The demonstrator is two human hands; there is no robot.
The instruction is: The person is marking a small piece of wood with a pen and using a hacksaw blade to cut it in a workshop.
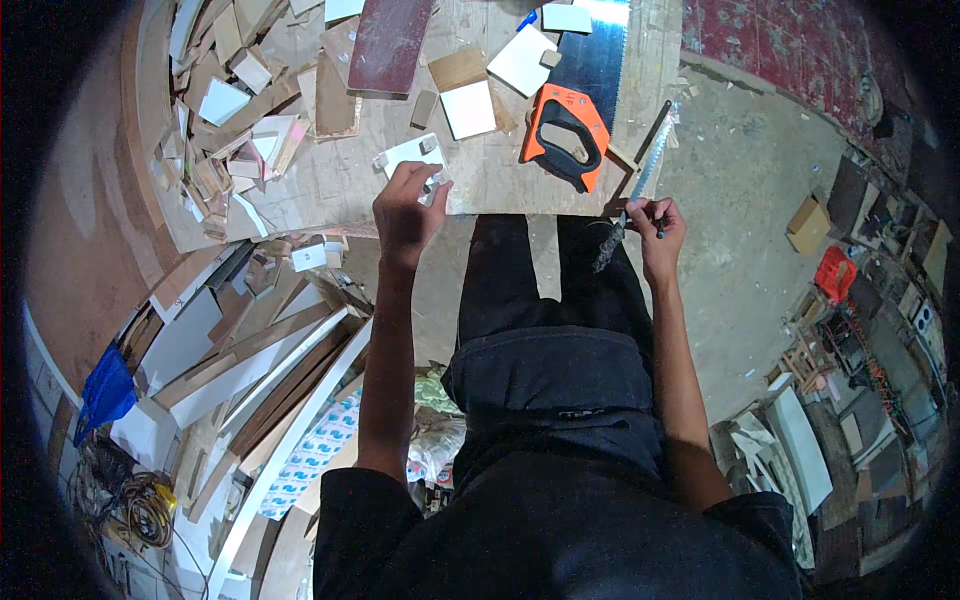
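My left hand (pixel 410 205) is at the table's near edge, fingers and thumb curled around the near side of a small white board piece (pixel 408 153). Small grey-brown blocks sit on that piece, partly hidden by my fingers. In my right hand (pixel 657 228), beside the table's right corner, is a narrow saw blade (pixel 651 160) with a dark, rough wrapped grip (pixel 608 250). A short dark stick-like thing also shows at those fingers; its kind is unclear. Between my hands lies a handsaw (pixel 570 135) with an orange and black handle, its wide blade pointing away.
The wooden table (pixel 320 195) carries a heap of wood offcuts (pixel 245 110) at left, a dark red board (pixel 390 45), and white and brown squares (pixel 467 108). Long boards (pixel 250 370) lean below left. Right, a cardboard box (pixel 808 225) and red crate (pixel 835 273) stand on the floor.
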